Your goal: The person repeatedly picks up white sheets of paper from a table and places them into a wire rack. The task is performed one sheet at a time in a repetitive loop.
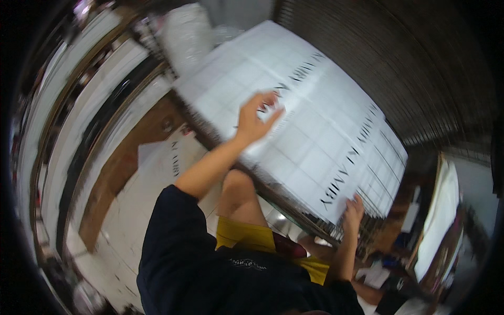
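Note:
A large white sheet (310, 152) with rows of black printed lettering lies across a wire rack (376, 207). The rack's wires show faintly through it as a grid. Over the left-middle part of the sheet is my left hand (257, 118), its fingers curled and the thumb apart, with nothing visible between them. Down at the near right corner, my right hand (353, 212) has its fingers closed at the sheet's edge and seems to grip it. Motion blur softens both hands.
Long shelves or stacked boards (100, 105) stand along the left. A loose printed sheet (152, 155) lies low on that side. Behind the rack rises a dark slatted wire structure (388, 58). A plastic-wrapped white bundle (186, 37) sits at the far left, and a pale panel (438, 220) leans at the right.

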`<state>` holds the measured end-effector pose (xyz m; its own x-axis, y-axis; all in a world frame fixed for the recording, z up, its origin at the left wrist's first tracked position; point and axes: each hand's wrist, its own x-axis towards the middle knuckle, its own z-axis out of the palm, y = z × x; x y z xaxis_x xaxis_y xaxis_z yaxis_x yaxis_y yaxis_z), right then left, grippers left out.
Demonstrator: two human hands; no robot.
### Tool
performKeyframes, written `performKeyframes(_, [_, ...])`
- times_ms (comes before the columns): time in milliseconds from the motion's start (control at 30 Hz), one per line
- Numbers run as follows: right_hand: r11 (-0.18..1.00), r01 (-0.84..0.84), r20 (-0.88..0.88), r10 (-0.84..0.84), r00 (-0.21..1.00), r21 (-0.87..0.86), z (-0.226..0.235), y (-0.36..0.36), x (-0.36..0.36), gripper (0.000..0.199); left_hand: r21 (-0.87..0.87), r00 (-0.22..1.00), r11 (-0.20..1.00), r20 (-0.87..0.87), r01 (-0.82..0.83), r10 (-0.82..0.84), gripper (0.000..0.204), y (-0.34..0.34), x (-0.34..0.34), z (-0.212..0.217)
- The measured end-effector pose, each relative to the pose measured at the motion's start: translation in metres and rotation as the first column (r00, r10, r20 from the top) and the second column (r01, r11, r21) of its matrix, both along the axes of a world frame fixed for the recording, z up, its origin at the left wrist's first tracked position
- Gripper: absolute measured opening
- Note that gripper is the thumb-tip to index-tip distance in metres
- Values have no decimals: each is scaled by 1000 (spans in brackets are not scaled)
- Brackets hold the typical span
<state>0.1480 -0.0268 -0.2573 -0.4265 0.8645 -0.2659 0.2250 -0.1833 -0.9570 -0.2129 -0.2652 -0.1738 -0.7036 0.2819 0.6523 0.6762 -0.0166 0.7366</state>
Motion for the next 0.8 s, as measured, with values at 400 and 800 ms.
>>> performKeyframes(400, [929, -3, 372, -145, 917, 369, -33, 59, 42, 28, -710, 567, 510, 700, 486, 435, 58, -332, 359, -223])
performKeyframes(800, [497, -30, 365, -593, 718, 867, 48, 5, -73, 27, -501, 240, 627, 857, 597, 457, 67, -347, 414, -251])
